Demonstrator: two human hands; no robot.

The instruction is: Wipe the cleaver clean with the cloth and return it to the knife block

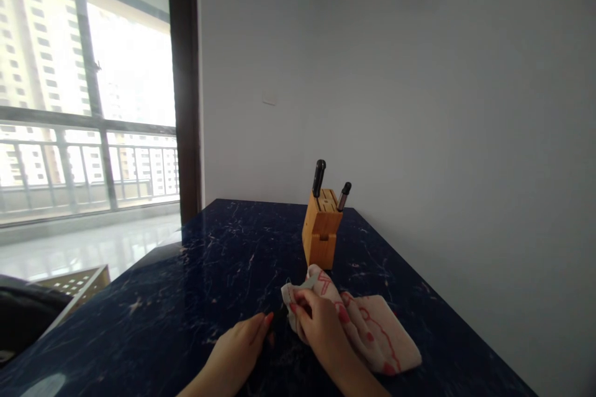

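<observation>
My left hand (239, 347) is closed round the black handle of a knife (309, 281), whose blade points up and to the right. Pinched in my right hand (321, 322) is a pale pink cloth (379, 332) with red drawings, folded against the blade. Part of the blade is hidden by the cloth and my fingers; its tip shows above them. The rest of the cloth trails to the right over the table. Just beyond the blade stands a wooden knife block (321, 242).
The block holds a black-handled knife (319, 178) and a second tool with a black and silver handle (344, 196). Everything stands on a dark blue marbled table (233, 248). A grey wall (419, 136) borders its right side. A chair (79, 291) is at left, near the window.
</observation>
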